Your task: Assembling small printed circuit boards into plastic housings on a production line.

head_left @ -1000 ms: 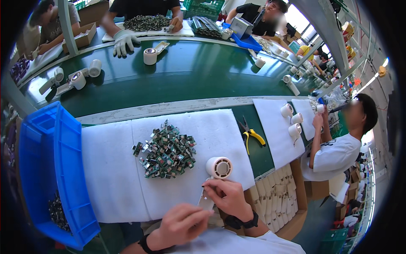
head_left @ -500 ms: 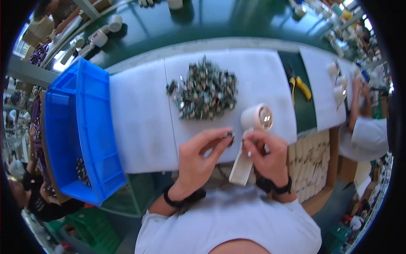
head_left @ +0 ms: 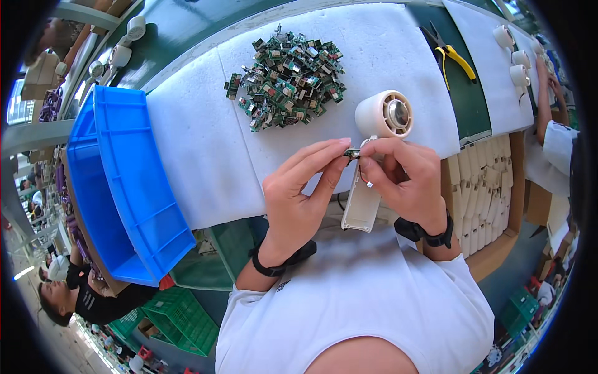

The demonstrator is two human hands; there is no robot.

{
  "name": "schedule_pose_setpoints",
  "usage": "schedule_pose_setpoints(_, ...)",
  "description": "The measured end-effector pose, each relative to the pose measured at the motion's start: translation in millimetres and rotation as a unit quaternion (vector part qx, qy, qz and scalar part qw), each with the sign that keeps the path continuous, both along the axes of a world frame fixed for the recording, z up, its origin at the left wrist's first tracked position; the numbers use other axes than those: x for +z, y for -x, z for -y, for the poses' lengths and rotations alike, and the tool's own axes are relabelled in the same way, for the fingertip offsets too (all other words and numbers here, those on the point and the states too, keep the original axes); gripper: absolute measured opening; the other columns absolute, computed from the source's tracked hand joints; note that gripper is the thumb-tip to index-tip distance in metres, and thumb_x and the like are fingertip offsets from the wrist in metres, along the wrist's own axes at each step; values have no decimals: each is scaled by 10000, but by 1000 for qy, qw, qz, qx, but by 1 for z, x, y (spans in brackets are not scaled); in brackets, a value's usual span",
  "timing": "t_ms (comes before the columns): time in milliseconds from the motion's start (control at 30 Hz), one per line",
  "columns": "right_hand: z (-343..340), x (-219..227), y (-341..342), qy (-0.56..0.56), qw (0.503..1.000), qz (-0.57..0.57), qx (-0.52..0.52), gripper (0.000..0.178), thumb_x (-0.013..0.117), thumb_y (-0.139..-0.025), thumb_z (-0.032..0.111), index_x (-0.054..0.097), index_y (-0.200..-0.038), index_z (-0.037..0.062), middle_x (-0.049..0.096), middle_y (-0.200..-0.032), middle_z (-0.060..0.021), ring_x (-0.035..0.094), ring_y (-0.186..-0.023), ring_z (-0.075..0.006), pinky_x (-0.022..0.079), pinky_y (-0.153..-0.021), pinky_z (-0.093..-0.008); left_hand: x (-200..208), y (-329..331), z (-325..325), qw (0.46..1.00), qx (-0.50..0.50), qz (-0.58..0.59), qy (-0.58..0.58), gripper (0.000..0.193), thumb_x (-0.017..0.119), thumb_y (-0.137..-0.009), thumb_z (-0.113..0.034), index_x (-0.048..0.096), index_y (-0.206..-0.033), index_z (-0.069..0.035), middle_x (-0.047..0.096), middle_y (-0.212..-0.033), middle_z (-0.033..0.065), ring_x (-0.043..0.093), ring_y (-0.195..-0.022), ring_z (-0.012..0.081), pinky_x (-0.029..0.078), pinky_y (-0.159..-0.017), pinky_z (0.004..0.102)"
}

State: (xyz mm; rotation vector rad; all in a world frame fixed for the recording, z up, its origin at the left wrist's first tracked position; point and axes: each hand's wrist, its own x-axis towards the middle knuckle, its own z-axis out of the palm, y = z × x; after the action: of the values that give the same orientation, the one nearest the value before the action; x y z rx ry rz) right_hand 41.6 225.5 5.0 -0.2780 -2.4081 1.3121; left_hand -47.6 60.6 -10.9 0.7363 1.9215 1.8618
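My left hand pinches a small green circuit board between thumb and fingertips. Close against it, my right hand has thumb and forefinger closed at the board's right end; whatever they pinch is too small to make out. A small white connector sticks out below the right fingers. Under my hands lies a white handheld fan, its round head away from me and its open, shell-like handle pointing toward me. The handle's upper part is partly hidden by my fingers. Beyond, a heap of circuit boards covers part of the white foam sheet.
A blue plastic bin stands at the left. Yellow-handled pliers lie on a green strip at the far right. A cardboard box of white handle shells is beside my right arm. Another person's arms work at the right.
My hands have come together, bringing the circuit board up to the right fingertips. The view has shifted, so the heap and fan sit higher in the picture.
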Motion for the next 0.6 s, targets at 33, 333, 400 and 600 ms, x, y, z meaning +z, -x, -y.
schedule_pose_setpoints(33, 0, 0, -1, 0, 1000, -3, 1, 87, 750, -852, 64, 713, -931, 67, 549, -552, 11, 468, -434, -69, 370, -442, -247, 0, 0, 1, 999, -3, -33, 7, 289, 669, -912, 90, 712, -1189, 19, 712, -1151, 140, 685, -1022, 170, 567, -868, 278)
schedule_pose_setpoints(333, -8, -2, -7, -1, 1000, -6, 21, 109, 766, -841, 60, 728, -942, 72, 565, -570, 0, 480, -448, -75, 382, -454, -248, -1, 9, 5, 993, -71, -95, 16, 326, 662, -884, 137, 720, -1180, 13, 706, -1143, 156, 693, -1010, 192, 586, -854, 288)
schedule_pose_setpoints(400, -11, -4, -9, -10, 999, -20, 28, 131, 766, -839, 23, 732, -963, 49, 582, -585, 7, 484, -481, -33, 367, -453, -219, -1, 9, 5, 993, -84, -82, 16, 326, 655, -887, 141, 717, -1182, 17, 703, -1148, 160, 694, -1010, 196, 588, -853, 291)
schedule_pose_setpoints(600, -13, -2, -13, 35, 999, 0, 14, 164, 798, -826, 17, 736, -976, 38, 577, -596, 27, 481, -526, -3, 368, -463, -201, -3, 9, 2, 977, -125, 157, -71, 303, 625, -909, 141, 708, -1179, 33, 675, -1156, 182, 695, -1011, 231, 619, -871, 347)
